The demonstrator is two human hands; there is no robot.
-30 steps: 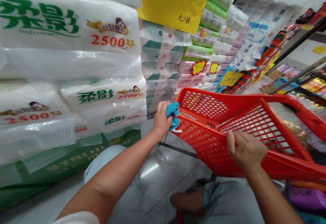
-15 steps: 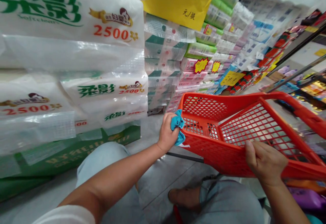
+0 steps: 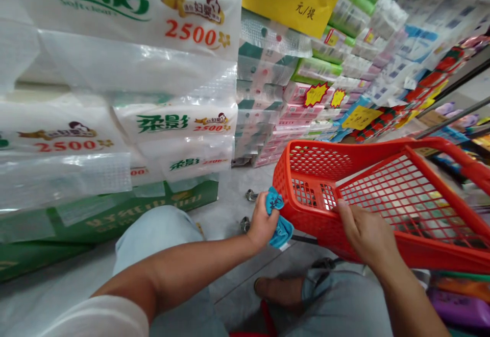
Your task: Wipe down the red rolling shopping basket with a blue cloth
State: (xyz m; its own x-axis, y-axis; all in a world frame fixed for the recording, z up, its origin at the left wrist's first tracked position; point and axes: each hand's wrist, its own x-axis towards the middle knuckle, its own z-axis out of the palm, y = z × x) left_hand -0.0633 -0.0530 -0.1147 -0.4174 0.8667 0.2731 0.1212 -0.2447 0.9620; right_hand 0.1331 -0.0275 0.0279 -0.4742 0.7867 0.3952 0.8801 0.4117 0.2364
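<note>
A blue cloth (image 3: 282, 231) is bunched in my left hand (image 3: 263, 224), whose fingers are closed round it at the near left corner of the red shopping cart (image 3: 306, 224). The cloth's loose end hangs down beside the cart's side wall. My right hand (image 3: 365, 232) grips the cart's near top rim, thumb on top and the other fingers hidden behind the hand. Inside the cart, a slanted red lattice panel (image 3: 383, 189) shows.
Stacked tissue packs (image 3: 184, 122) stand at the left on a green carton (image 3: 153, 214). A yellow price sign (image 3: 294, 0) hangs above more packs. Cart wheels (image 3: 245, 223) rest on the grey floor. Purple and orange packages (image 3: 459, 306) lie at lower right.
My right hand has slid left along the cart's rim. My left hand with the cloth has moved lower, down the cart's corner. The view has shifted slightly left.
</note>
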